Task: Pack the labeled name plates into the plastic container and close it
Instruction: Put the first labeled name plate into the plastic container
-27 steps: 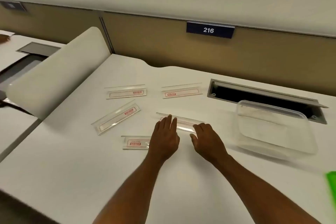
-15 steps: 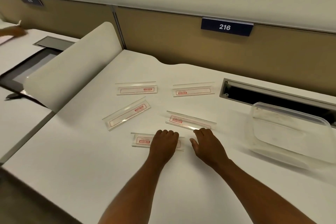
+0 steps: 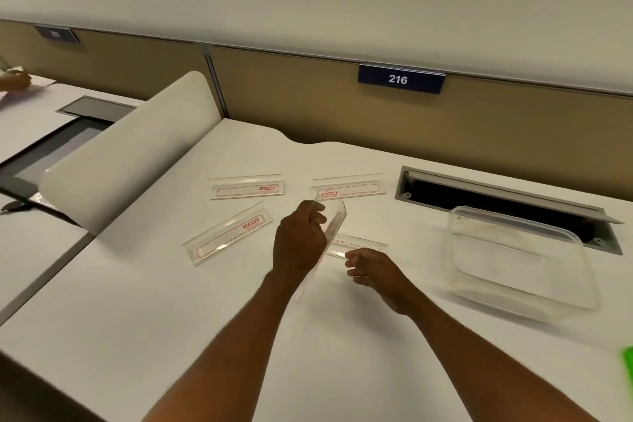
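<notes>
Clear acrylic name plates with red labels lie on the white desk (image 3: 154, 319). My left hand (image 3: 299, 243) is shut on one name plate (image 3: 334, 226), lifted off the desk and tilted on end. My right hand (image 3: 373, 267) hovers with fingers spread, fingertips at the near edge of a second plate (image 3: 359, 245) flat on the desk. Three more plates lie beyond: one at the left (image 3: 228, 236), one at the back left (image 3: 247, 189), one at the back middle (image 3: 348, 189). The open clear plastic container (image 3: 520, 264) stands to the right.
An open cable slot (image 3: 496, 202) sits behind the container. A curved white divider (image 3: 130, 154) bounds the desk on the left, a tan partition with a "216" sign (image 3: 399, 79) at the back. Something green (image 3: 628, 367) shows at the right edge. Another person's hand (image 3: 13, 80) is far left.
My left hand has picked the nearest plate up off the desk and tilted it upright. My right hand has moved onto the near edge of the plate to its right.
</notes>
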